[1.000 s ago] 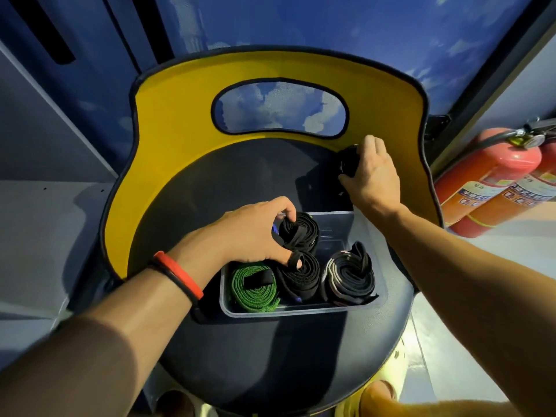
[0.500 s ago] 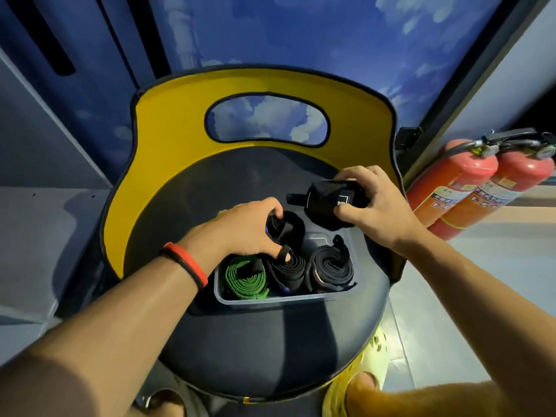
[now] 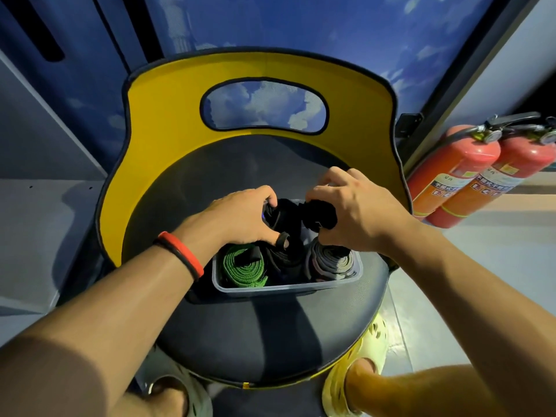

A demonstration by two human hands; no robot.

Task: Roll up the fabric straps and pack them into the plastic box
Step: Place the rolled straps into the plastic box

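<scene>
Packing: my right hand (image 3: pixel 355 215) grips a rolled black strap (image 3: pixel 320 215) over the plastic box (image 3: pixel 288 285), my left hand (image 3: pixel 237 218) pinching a black roll (image 3: pixel 278 215) beside it; next I'd press mine into the far gap

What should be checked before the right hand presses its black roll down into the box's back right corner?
1. Right hand grips the black roll: ok.
2. Roll wound tight, no loose tail: cannot tell, fingers hide it.
3. Left hand steadies the back left black roll: ok.
4. Back right corner free: cannot tell, the right hand covers it.
5. Green roll, front black roll and grey roll seated in the front row: ok.
6. Plastic box flat on the chair seat: ok.
</scene>
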